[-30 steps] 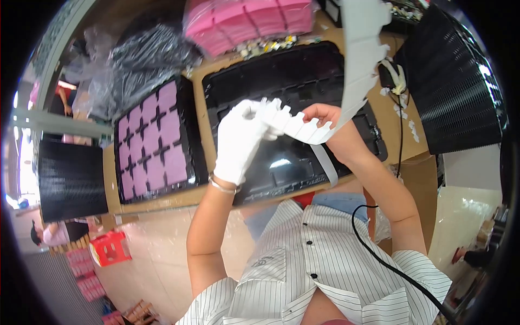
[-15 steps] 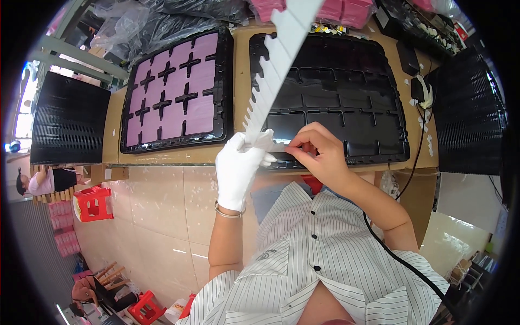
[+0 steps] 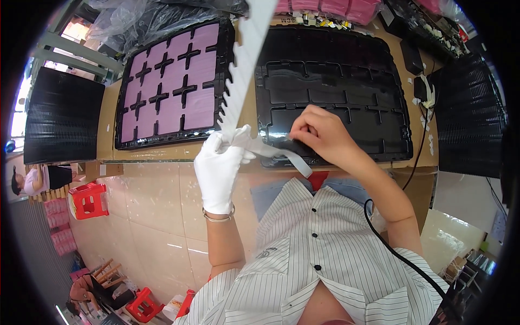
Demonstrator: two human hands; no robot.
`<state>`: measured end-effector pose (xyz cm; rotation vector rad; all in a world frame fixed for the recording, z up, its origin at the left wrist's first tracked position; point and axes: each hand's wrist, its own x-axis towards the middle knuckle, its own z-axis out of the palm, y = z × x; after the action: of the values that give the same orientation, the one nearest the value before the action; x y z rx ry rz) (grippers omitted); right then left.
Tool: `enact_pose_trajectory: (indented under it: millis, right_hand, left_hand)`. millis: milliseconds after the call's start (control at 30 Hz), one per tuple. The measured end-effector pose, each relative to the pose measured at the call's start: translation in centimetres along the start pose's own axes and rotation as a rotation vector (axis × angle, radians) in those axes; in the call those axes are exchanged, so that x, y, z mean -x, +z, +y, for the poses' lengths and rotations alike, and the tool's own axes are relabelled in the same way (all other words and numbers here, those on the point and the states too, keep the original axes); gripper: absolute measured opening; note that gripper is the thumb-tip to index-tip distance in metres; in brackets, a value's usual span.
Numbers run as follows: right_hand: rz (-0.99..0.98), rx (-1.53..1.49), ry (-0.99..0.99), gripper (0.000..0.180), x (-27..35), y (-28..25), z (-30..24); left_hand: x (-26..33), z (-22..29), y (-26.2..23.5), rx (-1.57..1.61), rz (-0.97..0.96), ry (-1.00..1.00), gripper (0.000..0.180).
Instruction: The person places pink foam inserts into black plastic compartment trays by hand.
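My left hand (image 3: 218, 170), in a white glove, is closed on the lower end of a long white strip (image 3: 246, 70) with a notched, saw-like left edge. The strip rises toward the top of the view. A narrow pale tail (image 3: 297, 161) runs right from the gloved fingers, its end hanging free over the table's near edge. My bare right hand (image 3: 325, 135) is held in a pinch over a shiny black tray (image 3: 338, 97), apart from the tail. Whatever its fingertips hold is hidden or too small to make out.
At left lies another black tray (image 3: 158, 98) with pink-purple sheets between its cross-shaped dividers. Clear plastic bags (image 3: 124, 27) and pink packs (image 3: 346, 8) are at the back. Black ribbed panels stand at both sides. A black cable (image 3: 414, 162) runs down the right.
My left hand has moved left with the notched strip. My right hand has come away from the strip's tail and moved slightly up and right; the tail's end now hangs free.
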<state>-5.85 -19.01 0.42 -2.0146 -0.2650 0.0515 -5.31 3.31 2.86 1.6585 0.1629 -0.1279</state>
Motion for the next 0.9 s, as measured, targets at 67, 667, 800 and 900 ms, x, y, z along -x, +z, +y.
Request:
enact_pose_trajectory:
  millis: [67, 667, 800, 900]
  right_hand:
    - [0.057, 0.275, 0.004, 0.009, -0.7, 0.6, 1.2]
    - [0.285, 0.397, -0.022, 0.013, -0.1, 3.2, 1.3]
    - [0.151, 0.328, -0.212, 0.012, 0.7, 1.8, 1.8]
    - [-0.015, 0.078, -0.068, 0.011, 0.8, 0.6, 1.5]
  left_hand:
    - [0.0, -0.3, 0.4, -0.033, -0.011, 0.001, 0.013]
    - [0.0, -1.2, 0.8, 0.052, -0.019, 0.007, 0.017]
    - [-0.2, -1.1, 1.2, 0.061, -0.031, 0.007, 0.016]
    - [-0.4, -1.1, 1.5, 0.069, -0.029, 0.011, 0.016]
